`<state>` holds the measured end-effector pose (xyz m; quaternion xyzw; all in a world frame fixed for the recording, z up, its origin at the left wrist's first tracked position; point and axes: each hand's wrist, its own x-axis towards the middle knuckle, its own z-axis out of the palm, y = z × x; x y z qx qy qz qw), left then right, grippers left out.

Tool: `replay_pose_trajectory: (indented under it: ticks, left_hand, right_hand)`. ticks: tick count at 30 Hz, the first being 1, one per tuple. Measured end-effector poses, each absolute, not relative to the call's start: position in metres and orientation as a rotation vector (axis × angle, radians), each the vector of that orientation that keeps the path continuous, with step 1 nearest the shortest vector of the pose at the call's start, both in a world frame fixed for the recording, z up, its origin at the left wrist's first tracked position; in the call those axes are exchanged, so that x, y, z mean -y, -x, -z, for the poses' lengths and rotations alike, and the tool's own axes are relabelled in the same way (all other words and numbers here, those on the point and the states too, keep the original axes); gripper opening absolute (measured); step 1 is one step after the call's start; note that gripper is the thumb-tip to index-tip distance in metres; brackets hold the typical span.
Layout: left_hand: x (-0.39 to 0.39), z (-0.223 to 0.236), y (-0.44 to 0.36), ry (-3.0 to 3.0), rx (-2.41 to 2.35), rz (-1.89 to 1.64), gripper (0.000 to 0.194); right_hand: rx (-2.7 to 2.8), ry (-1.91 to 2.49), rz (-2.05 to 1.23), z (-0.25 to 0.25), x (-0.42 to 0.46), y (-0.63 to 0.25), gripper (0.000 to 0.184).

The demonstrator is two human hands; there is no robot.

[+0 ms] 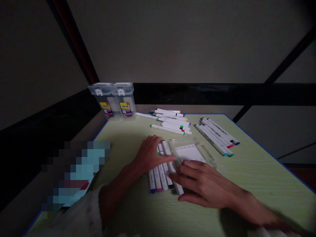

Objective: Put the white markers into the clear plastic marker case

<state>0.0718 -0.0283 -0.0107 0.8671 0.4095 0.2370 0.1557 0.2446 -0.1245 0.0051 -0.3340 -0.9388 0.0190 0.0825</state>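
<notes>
Several white markers (158, 177) lie side by side in a row, with blue, pink, white and black ends toward me. My left hand (146, 153) is closed over the row's far part, fingers at the left and far end, thumb stretched across to the right. My right hand (202, 181) has its fingers bent onto the rightmost white marker (178, 188), its thumb by the near end. Beside the row, partly behind my right hand, lies a clear plastic case (209, 153) with a white panel in it. Whether the row rests in part of this case, I cannot tell.
Two clear lidded boxes (106, 98) with yellow labels stand at the back left. A loose pile of markers (172, 120) lies at the back, another group (216, 136) at the right. A pixelated, lit object (81, 171) is on the left. The table (259, 184) has a blue edge.
</notes>
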Motion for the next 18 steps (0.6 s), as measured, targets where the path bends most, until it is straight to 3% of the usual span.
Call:
replay_pose_trajectory:
  ticks: [13, 18]
  left_hand:
    - [0.0282, 0.0152, -0.0728, -2.371, -1.227, -0.717, 0.052]
    - [0.0271, 0.0147, -0.0736, -2.415, -1.219, -0.655, 0.052]
  right_hand:
    - [2.808, 1.053, -0.011, -0.0025, 0.1219, -0.2453, 0.039]
    - [2.784, 1.061, 0.005, -0.0019, 0.1220, -0.2456, 0.046]
